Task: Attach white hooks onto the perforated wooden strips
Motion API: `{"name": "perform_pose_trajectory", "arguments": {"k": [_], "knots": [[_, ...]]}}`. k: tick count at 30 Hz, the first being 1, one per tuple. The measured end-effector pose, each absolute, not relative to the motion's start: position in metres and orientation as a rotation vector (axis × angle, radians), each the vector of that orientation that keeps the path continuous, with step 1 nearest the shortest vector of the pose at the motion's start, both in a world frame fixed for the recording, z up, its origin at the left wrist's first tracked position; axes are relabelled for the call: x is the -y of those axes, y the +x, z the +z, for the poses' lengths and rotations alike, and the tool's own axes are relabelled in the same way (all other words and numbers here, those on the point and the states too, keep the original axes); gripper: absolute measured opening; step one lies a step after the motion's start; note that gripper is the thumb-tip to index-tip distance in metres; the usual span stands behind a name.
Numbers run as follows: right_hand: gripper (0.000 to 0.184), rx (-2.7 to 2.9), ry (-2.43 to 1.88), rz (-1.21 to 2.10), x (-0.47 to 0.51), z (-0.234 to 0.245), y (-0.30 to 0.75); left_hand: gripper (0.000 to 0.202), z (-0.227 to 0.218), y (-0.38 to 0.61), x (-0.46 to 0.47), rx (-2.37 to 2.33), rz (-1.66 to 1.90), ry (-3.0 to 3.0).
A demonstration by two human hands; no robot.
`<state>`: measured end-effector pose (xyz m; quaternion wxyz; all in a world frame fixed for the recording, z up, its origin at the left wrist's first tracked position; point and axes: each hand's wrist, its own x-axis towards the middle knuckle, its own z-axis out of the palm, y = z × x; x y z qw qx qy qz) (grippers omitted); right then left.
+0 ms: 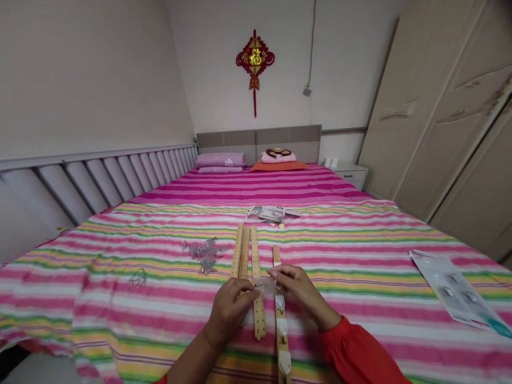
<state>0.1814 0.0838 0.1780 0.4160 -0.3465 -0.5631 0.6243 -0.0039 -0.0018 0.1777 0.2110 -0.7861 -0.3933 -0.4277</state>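
My left hand (232, 305) and my right hand (298, 290) face each other, fingers pinched. A small clear plastic piece (265, 286) is stretched between their fingertips. Under my right hand lies a narrow wooden strip (277, 255) carrying a row of white hooks (282, 327). Left of it, a wooden strip with holes (259, 314) passes below the plastic piece and beside my left fingers. Two more wooden strips (241, 248) lie close by, their near ends hidden behind my left hand.
Crumpled clear plastic (206, 255) and a smaller scrap (138, 278) lie to the left on the striped bedspread (160, 325). Beyond the strips sits a pile of clear packaging (270, 214). A blister pack (456, 290) lies at right. A bed rail (104, 184) runs along the left.
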Motion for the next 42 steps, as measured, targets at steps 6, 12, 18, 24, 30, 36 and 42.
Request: {"name": "perform_pose_trajectory", "arguments": {"k": [6, 12, 18, 24, 30, 36, 42], "knots": [[0.034, 1.299, -0.931, 1.698, -0.089, 0.178, 0.194, 0.014, 0.18, 0.012, -0.009, 1.115, -1.136, -2.123], [0.027, 0.967, -0.849, 1.892, -0.085, 0.165, 0.193, 0.013, 0.172, 0.034, -0.024, 1.291, -1.138, -1.97], [0.024, 0.829, -0.851, 1.831, -0.099, 0.157, 0.191, 0.008, 0.16, 0.05, -0.041, 1.383, -1.004, -2.085], [0.016, 0.99, -0.965, 1.685, -0.134, 0.151, 0.205, 0.015, 0.168, 0.048, -0.067, 1.684, -1.463, -2.341], [0.014, 1.139, -1.02, 1.689, -0.168, 0.148, 0.198, 0.017, 0.165, 0.04, -0.129, 2.472, -2.153, -2.165], [0.012, 1.145, -1.092, 1.616, -0.199, 0.142, 0.188, 0.013, 0.152, 0.043, -0.17, 2.745, -2.224, -1.96], [0.014, 1.097, -1.155, 1.524, -0.214, 0.124, 0.18, 0.013, 0.142, 0.048, -0.187, 2.939, -2.093, -1.865]]}}
